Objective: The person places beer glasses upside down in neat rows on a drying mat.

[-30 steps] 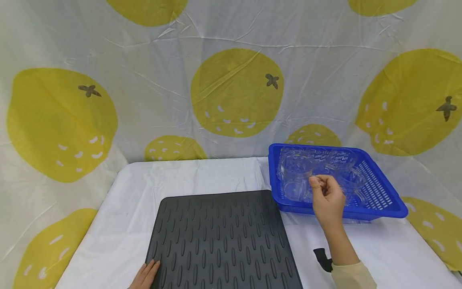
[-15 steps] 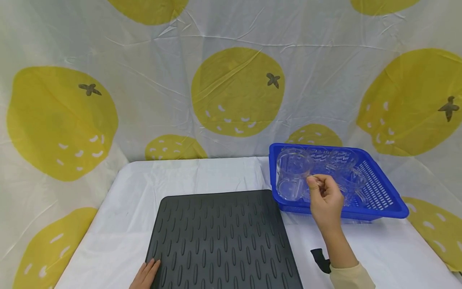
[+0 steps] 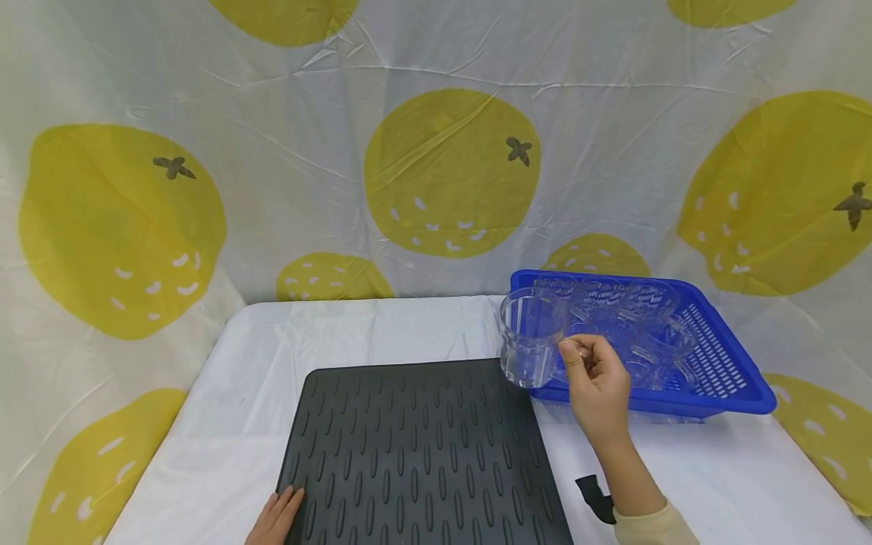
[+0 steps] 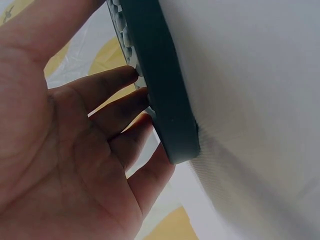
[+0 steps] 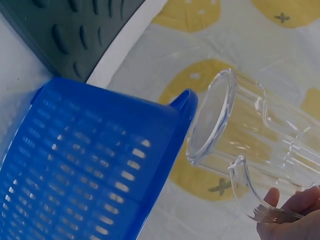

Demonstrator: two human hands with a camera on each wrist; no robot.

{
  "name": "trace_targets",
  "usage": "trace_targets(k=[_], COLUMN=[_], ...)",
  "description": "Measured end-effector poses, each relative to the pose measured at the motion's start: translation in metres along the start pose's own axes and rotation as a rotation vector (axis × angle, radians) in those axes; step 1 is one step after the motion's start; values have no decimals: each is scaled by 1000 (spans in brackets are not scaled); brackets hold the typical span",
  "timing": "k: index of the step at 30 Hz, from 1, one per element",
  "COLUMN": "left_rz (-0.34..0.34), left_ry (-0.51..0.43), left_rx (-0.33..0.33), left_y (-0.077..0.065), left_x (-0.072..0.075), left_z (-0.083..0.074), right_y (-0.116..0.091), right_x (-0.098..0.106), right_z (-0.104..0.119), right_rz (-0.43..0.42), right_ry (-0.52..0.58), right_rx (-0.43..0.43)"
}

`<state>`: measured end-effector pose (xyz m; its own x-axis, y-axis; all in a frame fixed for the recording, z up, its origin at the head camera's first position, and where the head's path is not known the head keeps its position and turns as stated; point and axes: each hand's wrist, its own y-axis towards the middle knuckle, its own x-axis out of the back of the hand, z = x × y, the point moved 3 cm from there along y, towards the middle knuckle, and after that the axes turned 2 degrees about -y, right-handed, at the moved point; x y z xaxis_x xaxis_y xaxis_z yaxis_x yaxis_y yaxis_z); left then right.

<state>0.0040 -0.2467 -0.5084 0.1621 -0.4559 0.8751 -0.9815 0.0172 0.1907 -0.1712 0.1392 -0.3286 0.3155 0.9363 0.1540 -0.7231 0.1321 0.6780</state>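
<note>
My right hand pinches the handle of a clear glass mug, held upright at the left end of the blue basket. In the right wrist view the glass mug shows beside the basket's rim, its handle between thumb and fingers. The blue basket holds several more clear mugs. My left hand rests at the left edge of the black ridged mat. In the left wrist view its fingers touch the mat's edge, lying fairly straight.
A white cloth covers the table. Behind it hangs a pale curtain printed with yellow lemons. A black strap hangs by the right wrist. The basket's left front corner is close to the mat's back right corner.
My right hand has lifted a mug from the basket by its handle and moved left with it, out over the basket's left rim. The left hand has stayed on the mat's edge.
</note>
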Motion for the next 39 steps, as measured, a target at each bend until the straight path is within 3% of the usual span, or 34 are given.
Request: trace_targets(k=[4,16,30,39], left_rz=[-1,3,-10,-4], left_ry=[20,-2,-34,19], left_rx=[4,2,5,14], left_y=[2,2,0,0], left_x=[6,5,4,6], left_z=[-6,-4,-6,-8], right_y=[-3,-12,-19,-23], right_x=[-4,-14,-25,-32], right_z=[1,5,8,11], right_rz=[17,63,107,127], right_ry=[3,42,74,84], right_rx=[9,32,1,1])
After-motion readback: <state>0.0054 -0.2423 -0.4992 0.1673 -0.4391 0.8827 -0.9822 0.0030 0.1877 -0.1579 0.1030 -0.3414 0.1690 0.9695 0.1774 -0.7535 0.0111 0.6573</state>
